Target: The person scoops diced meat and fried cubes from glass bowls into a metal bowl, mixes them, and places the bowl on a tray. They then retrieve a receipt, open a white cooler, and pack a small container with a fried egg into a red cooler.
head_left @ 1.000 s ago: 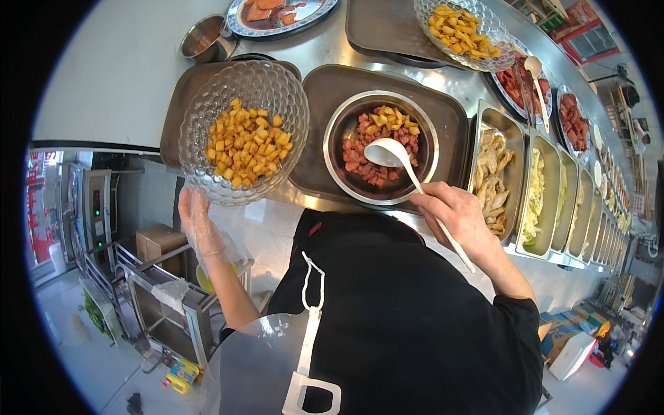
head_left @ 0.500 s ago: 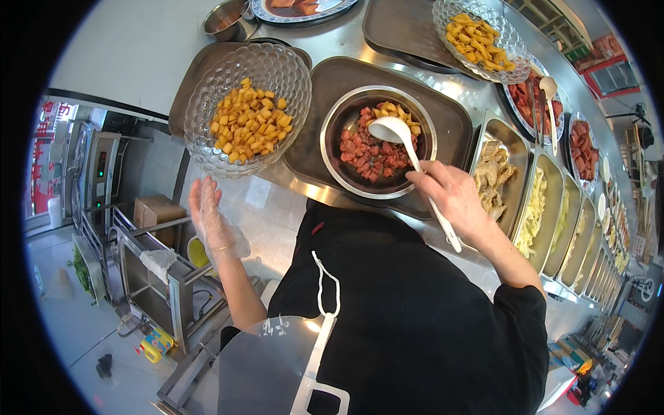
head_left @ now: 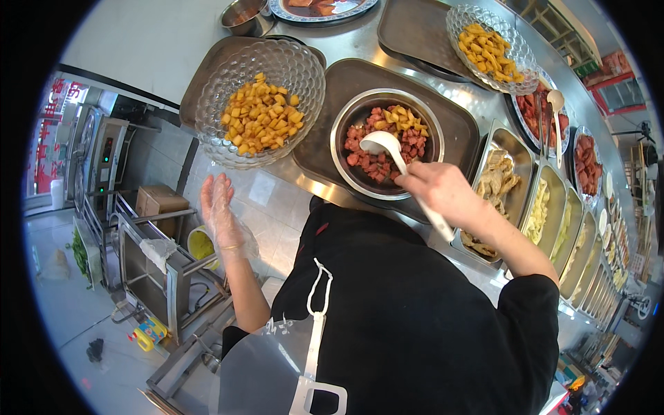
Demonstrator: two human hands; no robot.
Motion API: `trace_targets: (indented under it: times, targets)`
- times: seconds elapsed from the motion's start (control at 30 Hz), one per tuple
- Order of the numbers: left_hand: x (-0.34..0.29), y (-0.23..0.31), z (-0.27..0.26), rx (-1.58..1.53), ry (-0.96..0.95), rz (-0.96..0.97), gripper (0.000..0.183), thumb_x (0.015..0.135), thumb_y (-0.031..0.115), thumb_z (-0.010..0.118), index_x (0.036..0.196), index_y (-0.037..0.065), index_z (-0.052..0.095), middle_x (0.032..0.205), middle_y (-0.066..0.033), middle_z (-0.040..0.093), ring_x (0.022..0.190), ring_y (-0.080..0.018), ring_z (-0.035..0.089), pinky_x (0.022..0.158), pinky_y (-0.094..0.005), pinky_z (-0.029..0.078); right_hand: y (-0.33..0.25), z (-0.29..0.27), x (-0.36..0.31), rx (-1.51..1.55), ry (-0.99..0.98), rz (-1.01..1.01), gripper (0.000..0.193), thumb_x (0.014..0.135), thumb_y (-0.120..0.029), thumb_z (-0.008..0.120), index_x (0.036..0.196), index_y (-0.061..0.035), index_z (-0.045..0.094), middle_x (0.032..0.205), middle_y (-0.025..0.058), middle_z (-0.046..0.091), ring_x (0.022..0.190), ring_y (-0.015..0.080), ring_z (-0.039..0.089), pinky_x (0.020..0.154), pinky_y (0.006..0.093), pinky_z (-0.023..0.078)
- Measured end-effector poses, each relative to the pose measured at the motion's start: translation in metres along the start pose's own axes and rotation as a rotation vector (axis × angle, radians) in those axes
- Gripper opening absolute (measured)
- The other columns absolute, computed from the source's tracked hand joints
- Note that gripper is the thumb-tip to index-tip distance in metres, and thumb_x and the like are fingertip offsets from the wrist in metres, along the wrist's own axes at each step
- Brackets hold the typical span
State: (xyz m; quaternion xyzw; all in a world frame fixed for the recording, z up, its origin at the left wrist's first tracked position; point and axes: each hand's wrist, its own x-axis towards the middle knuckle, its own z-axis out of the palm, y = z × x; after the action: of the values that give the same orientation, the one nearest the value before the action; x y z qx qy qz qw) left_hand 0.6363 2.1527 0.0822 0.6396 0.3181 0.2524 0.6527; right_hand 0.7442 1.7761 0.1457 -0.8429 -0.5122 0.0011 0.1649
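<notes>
My right hand [head_left: 443,190] grips the handle of a white spoon [head_left: 384,144], whose bowl rests in a round metal bowl [head_left: 346,131] of red meat cubes mixed with some yellow pieces. That bowl stands on a dark tray [head_left: 456,131]. My left hand [head_left: 221,207], in a thin clear plastic glove, hangs open and empty below the counter edge, just under a large glass bowl [head_left: 304,76] of yellow diced food.
Metal pans [head_left: 515,149] of pale food line the counter to the right. Farther back are a second glass bowl [head_left: 460,21] of yellow pieces, a plate of red food with a white spoon [head_left: 555,100], and a small metal bowl [head_left: 245,15]. Below left stands a metal rack [head_left: 149,270].
The spoon's bowl has moved from above the metal bowl's rim down into the red cubes. My gloved left hand stays open below the glass bowl.
</notes>
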Motion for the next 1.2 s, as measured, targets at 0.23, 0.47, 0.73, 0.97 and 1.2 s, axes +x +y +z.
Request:
trace_targets:
  times: [0.23,0.47,0.73,0.97,1.2]
  targets:
    - [-0.01,0.003,0.009,-0.054,-0.071,0.037,0.048,0.087,0.022,0.064,0.125,-0.002,0.047,0.114,-0.0138,0.059,0.102,-0.0175,0.056,0.088,-0.0289,0.044,0.018,-0.004,-0.007,0.825,0.129,0.64,0.016,0.086,-0.008,0.057,0.098,-0.0015,0.065,0.086,0.0104,0.066,0.071,0.0194,0.064,0.067,0.0291,0.052]
    - [-0.026,0.002,0.041,0.069,-0.185,-0.057,0.029,0.087,0.013,0.063,0.114,0.002,0.059,0.1,-0.0092,0.064,0.089,-0.0141,0.06,0.08,-0.0264,0.048,0.008,-0.023,-0.013,0.656,0.221,0.6,0.018,0.089,-0.009,0.054,0.1,0.0009,0.064,0.086,0.0095,0.063,0.074,0.0156,0.063,0.068,0.027,0.049]
    - [-0.044,0.006,0.088,0.023,-0.507,0.011,0.023,0.086,0.01,0.064,0.108,0.001,0.063,0.098,-0.0037,0.063,0.092,-0.0097,0.057,0.084,-0.0241,0.045,-0.008,-0.036,-0.012,0.45,0.245,0.527,0.016,0.084,-0.003,0.056,0.097,-0.0004,0.063,0.083,0.0124,0.062,0.073,0.0248,0.064,0.066,0.0309,0.05]
    - [-0.043,0.0,0.08,0.067,-0.479,-0.069,0.023,0.087,0.011,0.064,0.107,0.001,0.063,0.098,-0.0032,0.063,0.09,-0.0097,0.058,0.082,-0.0228,0.045,-0.014,-0.006,-0.014,0.177,0.215,0.191,0.017,0.078,-0.003,0.061,0.095,-0.0038,0.061,0.081,0.0096,0.06,0.065,0.0266,0.062,0.056,0.0348,0.052]
    - [-0.044,-0.013,0.077,0.073,-0.498,-0.049,0.026,0.089,0.014,0.061,0.112,0.002,0.06,0.099,-0.0074,0.065,0.087,-0.0117,0.06,0.078,-0.0234,0.046,-0.015,0.003,-0.014,0.267,0.117,0.197,0.019,0.076,0.0,0.062,0.095,-0.0024,0.062,0.085,0.0128,0.062,0.068,0.0294,0.062,0.06,0.0345,0.053]
